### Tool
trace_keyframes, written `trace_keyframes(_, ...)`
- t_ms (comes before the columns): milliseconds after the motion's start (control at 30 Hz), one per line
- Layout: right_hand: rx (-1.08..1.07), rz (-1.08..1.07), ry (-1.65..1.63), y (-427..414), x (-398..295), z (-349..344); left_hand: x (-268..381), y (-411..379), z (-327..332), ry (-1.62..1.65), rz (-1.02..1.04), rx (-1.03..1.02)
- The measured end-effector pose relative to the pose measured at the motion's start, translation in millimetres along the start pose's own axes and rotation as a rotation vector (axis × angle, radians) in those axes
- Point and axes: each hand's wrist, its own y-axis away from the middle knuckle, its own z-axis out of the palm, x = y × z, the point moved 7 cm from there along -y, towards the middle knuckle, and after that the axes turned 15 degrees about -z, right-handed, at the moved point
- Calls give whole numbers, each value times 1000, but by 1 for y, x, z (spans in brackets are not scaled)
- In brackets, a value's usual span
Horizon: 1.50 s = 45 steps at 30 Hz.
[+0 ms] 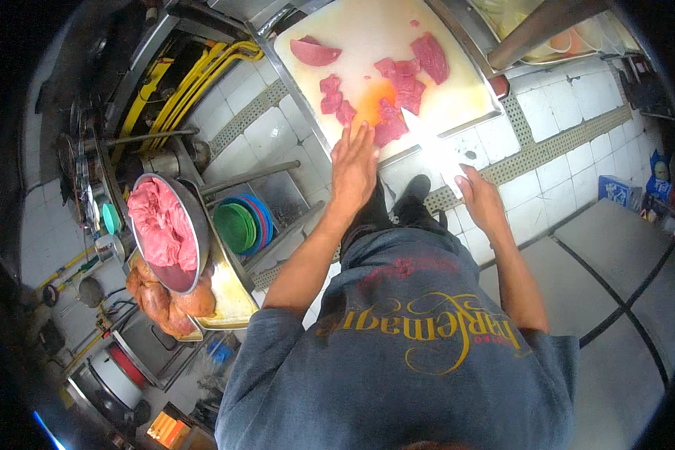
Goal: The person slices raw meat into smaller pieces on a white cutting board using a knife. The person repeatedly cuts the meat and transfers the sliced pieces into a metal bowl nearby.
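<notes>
A white cutting board [360,28] lies before me with raw red meat on it. My left hand [354,163] reaches over its near edge, fingers extended, fingertips beside a small meat slice [391,126]. Whether the thumb touches that slice is hard to tell. In my right hand [481,197] is a knife [427,135], its tip pointing at the same slice and its blade washed out by glare. Further pieces are a flattened slice [408,87], a thicker chunk [430,58], a wedge [315,52] at the far left and thin scraps [332,95].
At left, a metal bowl [194,236] of raw meat stands above browned meat pieces [154,301] and a tray [236,304]. Colored plates [236,228] sit on a lower shelf. Yellow pipes [185,84] run at far left. A grey paneled surface [619,242] is at right.
</notes>
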Motion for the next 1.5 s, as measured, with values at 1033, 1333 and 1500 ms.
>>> trace_keyframes(1033,-107,-225,-162,-63,-2,57,3,17,36,-223,23,-157)
trace_keyframes(1333,-375,-85,-82,-8,3,72,2,5,32,-307,-6,-134)
trace_keyframes(1500,-336,17,-221,51,25,47,-14,-20,11,-253,17,-167)
